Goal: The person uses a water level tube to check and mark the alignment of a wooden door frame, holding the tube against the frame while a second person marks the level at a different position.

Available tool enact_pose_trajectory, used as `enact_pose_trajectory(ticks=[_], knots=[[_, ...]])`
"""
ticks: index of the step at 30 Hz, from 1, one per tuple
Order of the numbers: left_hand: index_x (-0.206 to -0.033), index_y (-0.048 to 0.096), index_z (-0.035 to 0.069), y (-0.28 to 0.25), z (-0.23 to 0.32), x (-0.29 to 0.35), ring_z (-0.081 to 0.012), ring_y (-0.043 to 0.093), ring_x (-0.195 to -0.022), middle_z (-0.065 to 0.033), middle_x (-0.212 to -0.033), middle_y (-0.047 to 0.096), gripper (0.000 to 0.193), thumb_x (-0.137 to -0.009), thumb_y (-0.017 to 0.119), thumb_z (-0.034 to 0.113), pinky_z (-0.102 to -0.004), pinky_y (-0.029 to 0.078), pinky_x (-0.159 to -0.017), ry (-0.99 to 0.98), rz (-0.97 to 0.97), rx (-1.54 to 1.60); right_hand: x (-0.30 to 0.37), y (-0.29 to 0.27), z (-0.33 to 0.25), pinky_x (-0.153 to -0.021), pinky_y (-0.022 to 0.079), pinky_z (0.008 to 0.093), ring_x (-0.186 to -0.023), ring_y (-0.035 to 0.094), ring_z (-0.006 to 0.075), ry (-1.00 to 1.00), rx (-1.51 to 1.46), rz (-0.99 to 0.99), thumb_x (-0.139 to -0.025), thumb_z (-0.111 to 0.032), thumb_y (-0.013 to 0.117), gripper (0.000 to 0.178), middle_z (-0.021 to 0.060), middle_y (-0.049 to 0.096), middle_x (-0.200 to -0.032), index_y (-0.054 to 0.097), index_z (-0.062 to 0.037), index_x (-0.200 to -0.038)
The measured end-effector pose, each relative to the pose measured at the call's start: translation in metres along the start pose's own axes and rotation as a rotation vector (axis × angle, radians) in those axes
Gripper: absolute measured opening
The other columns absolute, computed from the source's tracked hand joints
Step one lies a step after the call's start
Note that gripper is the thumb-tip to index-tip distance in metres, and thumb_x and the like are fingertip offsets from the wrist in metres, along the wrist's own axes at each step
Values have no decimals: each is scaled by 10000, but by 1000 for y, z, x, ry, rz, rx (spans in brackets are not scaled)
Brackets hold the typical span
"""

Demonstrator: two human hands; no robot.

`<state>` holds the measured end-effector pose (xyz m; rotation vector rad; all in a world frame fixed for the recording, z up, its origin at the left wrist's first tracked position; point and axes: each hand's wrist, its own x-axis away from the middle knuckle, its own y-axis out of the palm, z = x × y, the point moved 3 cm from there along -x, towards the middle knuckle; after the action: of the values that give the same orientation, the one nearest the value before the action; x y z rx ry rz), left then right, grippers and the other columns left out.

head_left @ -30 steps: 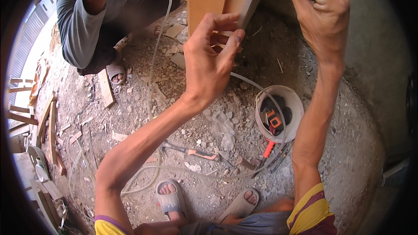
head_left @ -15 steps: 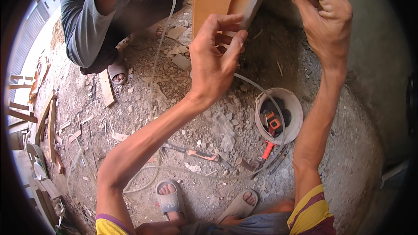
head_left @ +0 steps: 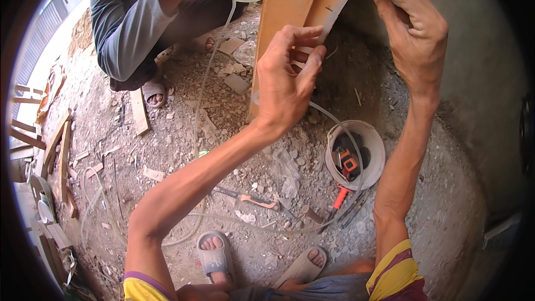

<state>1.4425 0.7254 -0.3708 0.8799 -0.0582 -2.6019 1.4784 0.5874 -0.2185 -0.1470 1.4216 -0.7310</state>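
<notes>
My left hand [head_left: 288,78] is raised at an orange-brown wooden board [head_left: 287,11], its fingers curled and its thumb close to the index finger. A pale strip [head_left: 341,12] runs along the board's right edge, between my two hands. Farther up, my right hand [head_left: 415,33] has its fingertips bunched at the strip's upper end. Whatever lies in either hand's fingers is hidden or too small to name. A short dark pencil-like mark shows on the board. Below my left hand, a clear hose [head_left: 334,112] curves down across a bucket and loops over the ground.
A whitish bucket [head_left: 376,170] holds an orange tape measure [head_left: 349,161]. Beside it lie a red-handled tool [head_left: 340,196] and an orange-and-black handled tool [head_left: 257,200]. Another person [head_left: 128,28] squats at the upper left. Wood scraps [head_left: 66,156] litter the left; a grey wall [head_left: 468,67] rises right.
In the picture, the board, my left hand and the squatting person have shifted slightly right and down. My right hand stays nearly in place, with its fingers still bunched.
</notes>
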Motion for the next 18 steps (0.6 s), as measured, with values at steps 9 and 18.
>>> enact_pose_trajectory(ticks=[9,18], knots=[[-1250,658,25,0,2,2,-88,657,-835,-86,-1076,706,294,-958,686,2,-236,567,-674,32,22,-52,2,1,6,-807,538,282,-904,681,147,73,-45,-13,-947,36,680,221,63,732,-999,773,-44,-1130],[-1245,667,34,0,5,0,-101,664,-822,-100,-1072,724,298,-950,690,4,-260,570,-691,31,30,-63,3,1,5,-872,553,263,-983,681,126,149,-107,-37,-940,15,716,231,53,729,-1086,764,-31,-1162]])
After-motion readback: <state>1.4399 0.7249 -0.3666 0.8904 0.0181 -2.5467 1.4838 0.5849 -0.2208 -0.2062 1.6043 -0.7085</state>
